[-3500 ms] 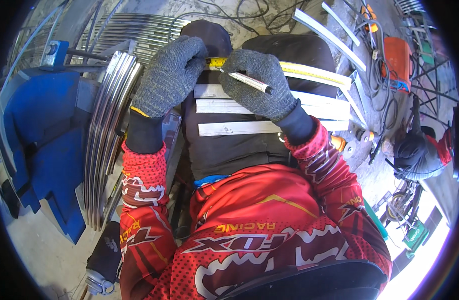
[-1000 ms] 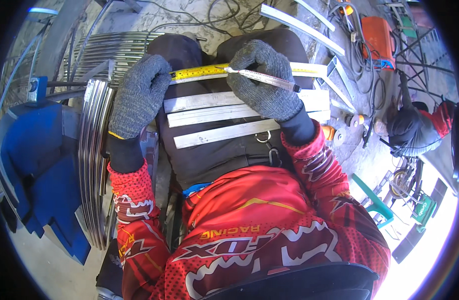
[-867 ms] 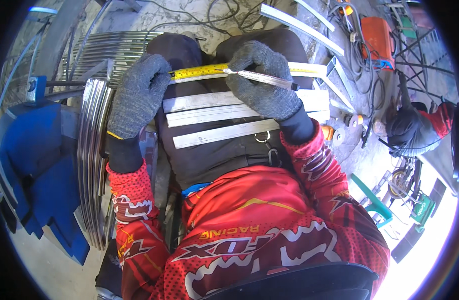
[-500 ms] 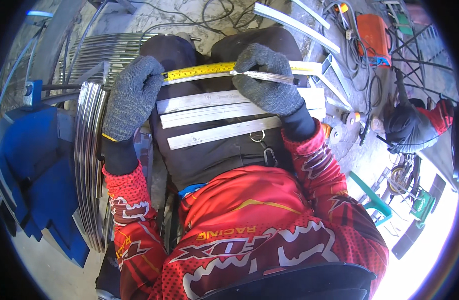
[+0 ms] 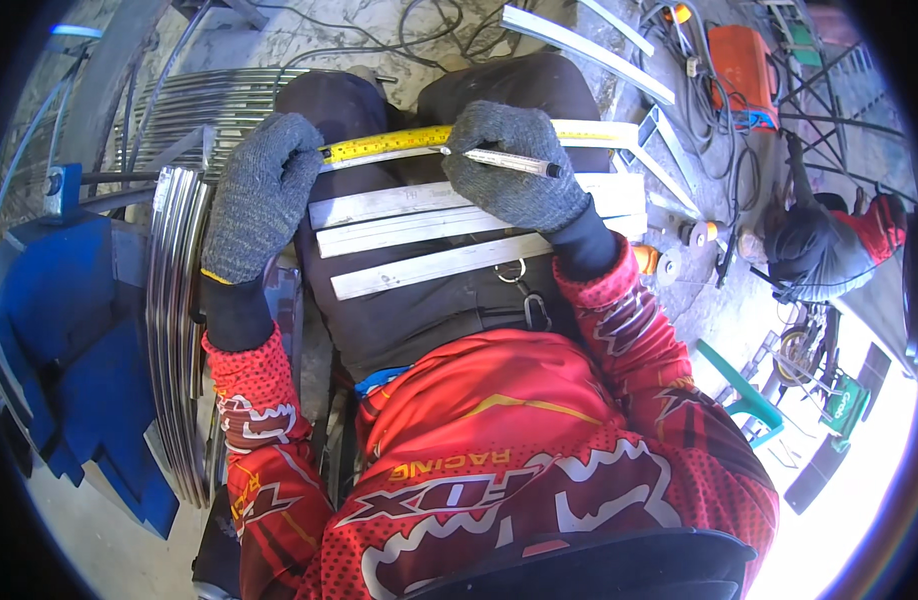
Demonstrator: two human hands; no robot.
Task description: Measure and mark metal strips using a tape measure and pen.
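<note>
A yellow tape measure blade stretches across my thighs along a light metal bar. At its left end my gloved left hand is closed, gripping the tape and the bar's end. My right hand, in a matching grey knit glove, holds a white marker pen with a dark end. The pen's tip is at the tape's lower edge. Several silver flat bars lie side by side across my lap, below the tape.
Bundled shiny metal tubes lie left, beside a blue machine part. An angle grinder rests on the floor at right. Cables, an orange box and another person are farther right.
My right hand has slid left along the tape with the marker pen. My left hand stays at the tape's left end, nearly unmoved.
</note>
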